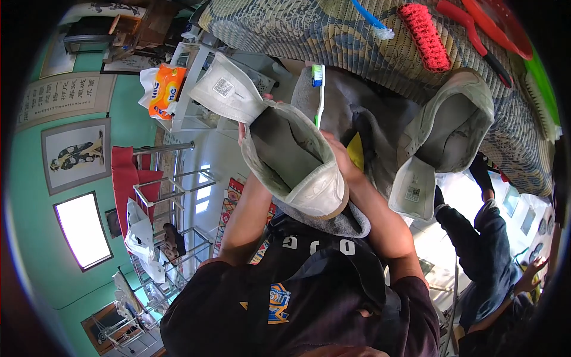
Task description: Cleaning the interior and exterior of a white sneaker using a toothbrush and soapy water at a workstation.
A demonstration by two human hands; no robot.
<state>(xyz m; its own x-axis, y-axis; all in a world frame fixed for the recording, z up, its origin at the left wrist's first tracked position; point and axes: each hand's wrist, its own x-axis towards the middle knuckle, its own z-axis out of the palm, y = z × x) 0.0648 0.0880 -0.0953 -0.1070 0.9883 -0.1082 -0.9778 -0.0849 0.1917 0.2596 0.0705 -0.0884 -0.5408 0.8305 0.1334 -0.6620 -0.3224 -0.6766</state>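
Note:
A pale grey sneaker (308, 174) is held above the lap, its opening up, its tongue folded out to the upper left and its heel to the lower right. My left hand (242, 133) grips its far side, mostly hidden behind the tongue and the shoe wall. My right hand (341, 156) is against the shoe's right side and holds a green-and-white toothbrush (320, 100), bristle head up. Its fingers are partly hidden by the shoe. The matching sneaker (446, 129) lies at right by the table edge, tongue folded out. A grey towel (357, 223) is beneath the held shoe.
On the patterned table mat (285, 26) lie a red crocheted scrubber (426, 38), a blue-handled brush (372, 20), a red-and-black handled tool (475, 35), a red plastic basin (504, 26) and a green brush (542, 89). An orange tissue pack (164, 91) stands on a white shelf. Another person (486, 263) is at right.

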